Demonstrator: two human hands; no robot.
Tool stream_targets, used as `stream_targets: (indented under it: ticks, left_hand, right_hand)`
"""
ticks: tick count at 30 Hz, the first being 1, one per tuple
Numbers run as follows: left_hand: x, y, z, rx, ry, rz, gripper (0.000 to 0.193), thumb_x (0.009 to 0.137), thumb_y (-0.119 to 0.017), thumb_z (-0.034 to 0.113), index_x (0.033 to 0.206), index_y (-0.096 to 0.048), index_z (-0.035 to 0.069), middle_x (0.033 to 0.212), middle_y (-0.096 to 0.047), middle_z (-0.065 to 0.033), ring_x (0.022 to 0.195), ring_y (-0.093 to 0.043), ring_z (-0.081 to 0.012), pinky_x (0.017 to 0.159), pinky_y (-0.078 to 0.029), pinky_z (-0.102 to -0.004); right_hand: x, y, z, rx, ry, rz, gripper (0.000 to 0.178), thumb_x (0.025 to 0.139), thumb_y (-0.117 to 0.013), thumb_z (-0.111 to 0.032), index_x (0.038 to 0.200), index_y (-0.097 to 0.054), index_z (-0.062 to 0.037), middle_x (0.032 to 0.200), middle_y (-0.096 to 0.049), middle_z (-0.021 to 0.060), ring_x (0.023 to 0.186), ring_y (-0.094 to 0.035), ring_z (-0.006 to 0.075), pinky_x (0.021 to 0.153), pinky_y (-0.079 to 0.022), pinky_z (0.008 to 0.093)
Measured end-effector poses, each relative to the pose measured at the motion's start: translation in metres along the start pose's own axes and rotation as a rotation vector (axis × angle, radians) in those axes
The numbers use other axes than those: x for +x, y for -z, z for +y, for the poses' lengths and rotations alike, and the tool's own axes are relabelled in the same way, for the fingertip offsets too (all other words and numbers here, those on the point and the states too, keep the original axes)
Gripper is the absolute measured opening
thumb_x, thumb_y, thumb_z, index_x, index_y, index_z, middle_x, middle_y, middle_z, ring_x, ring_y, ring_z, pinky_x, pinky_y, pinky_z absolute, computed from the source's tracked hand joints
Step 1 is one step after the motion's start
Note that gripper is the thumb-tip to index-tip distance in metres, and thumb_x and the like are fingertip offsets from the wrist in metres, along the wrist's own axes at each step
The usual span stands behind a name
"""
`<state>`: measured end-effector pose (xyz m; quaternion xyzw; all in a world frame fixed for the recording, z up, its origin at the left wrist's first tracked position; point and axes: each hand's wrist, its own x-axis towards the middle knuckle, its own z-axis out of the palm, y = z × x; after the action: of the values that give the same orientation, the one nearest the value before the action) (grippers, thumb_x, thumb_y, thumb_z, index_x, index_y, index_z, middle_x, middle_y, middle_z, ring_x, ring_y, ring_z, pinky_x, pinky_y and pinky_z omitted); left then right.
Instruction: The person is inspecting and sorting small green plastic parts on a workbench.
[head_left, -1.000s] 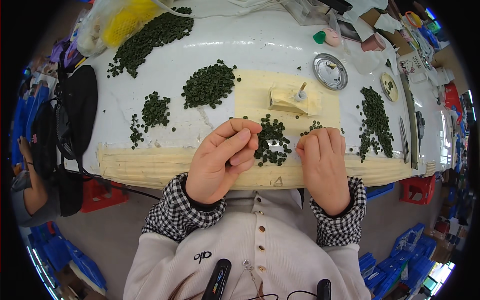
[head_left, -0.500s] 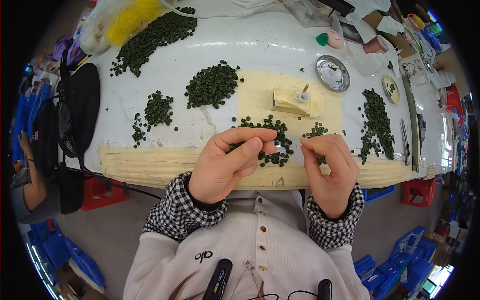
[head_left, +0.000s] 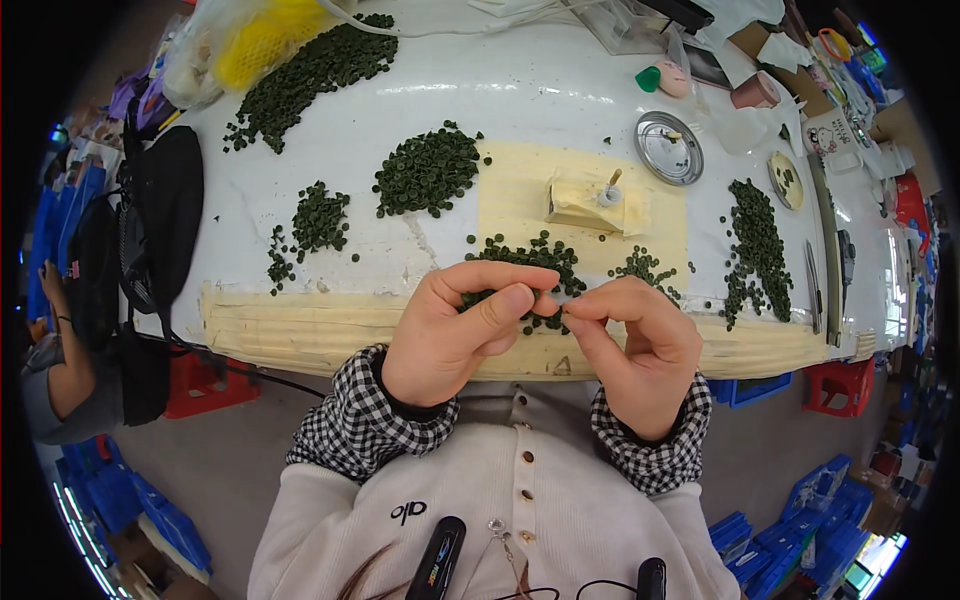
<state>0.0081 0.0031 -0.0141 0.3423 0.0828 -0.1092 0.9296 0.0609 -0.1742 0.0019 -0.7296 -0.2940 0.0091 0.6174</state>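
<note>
Just above the table's near edge, my left hand (head_left: 455,330) is closed in a pinch, with thumb and forefinger together. Close beside it on the right, my right hand (head_left: 640,355) pinches too, its fingertips almost meeting those of the left. Whatever sits between the fingers is too small to make out. Behind and partly under my hands lies a pile of small round dark green pieces (head_left: 545,252). A smaller cluster of the same pieces (head_left: 640,264) spreads behind my right hand. Farther back, a tape-covered block (head_left: 580,205) carries a short upright peg (head_left: 614,182).
More green piles lie on the left (head_left: 320,217), back middle (head_left: 428,170), far left (head_left: 310,85) and right (head_left: 755,250). A round metal dish (head_left: 668,148) stands behind the block. Tweezers (head_left: 811,285) lie at the right; a black bag (head_left: 165,220) rests at the left edge.
My right hand has moved left, bringing its fingertips up to those of my left hand and uncovering more of the small right cluster. My left hand has hardly moved.
</note>
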Motion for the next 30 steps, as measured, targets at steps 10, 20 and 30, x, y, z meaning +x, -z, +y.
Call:
stream_targets:
  ticks: [10,20,30]
  left_hand:
    - [-0.001,-0.002,-0.001,0.094,-0.067,-0.009,0.020,0.082,-0.063,-0.001,0.101,-0.063,-0.003,0.092,-0.065,-0.0102,0.085,-0.060,-0.0124,0.073,-0.047,-0.0222]
    - [0.001,-0.003,-0.008,0.388,-0.243,0.104,0.020,0.079,-0.066,-0.001,0.099,-0.065,-0.002,0.094,-0.067,-0.0099,0.086,-0.060,-0.0120,0.080,-0.048,-0.0245]
    - [-0.001,-0.004,-0.004,0.331,-0.174,0.147,0.018,0.079,-0.066,0.000,0.097,-0.066,-0.001,0.086,-0.066,-0.0064,0.075,-0.057,-0.0071,0.066,-0.046,-0.0192]
  right_hand:
    - [0.003,-0.007,-0.005,-0.021,-0.019,0.055,0.014,0.072,-0.065,0.007,0.085,-0.063,0.0014,0.079,-0.061,0.0078,0.067,-0.056,0.0132,0.061,-0.045,0.0234]
    - [0.005,-0.012,-0.004,-0.141,0.036,0.080,0.018,0.072,-0.066,0.008,0.088,-0.064,0.0002,0.081,-0.056,0.0065,0.066,-0.055,0.0115,0.058,-0.045,0.0224]
    - [0.000,-0.016,-0.005,-0.231,0.112,0.073,0.023,0.070,-0.068,0.007,0.091,-0.066,-0.0011,0.078,-0.052,0.0064,0.063,-0.053,0.0134,0.056,-0.044,0.0224]
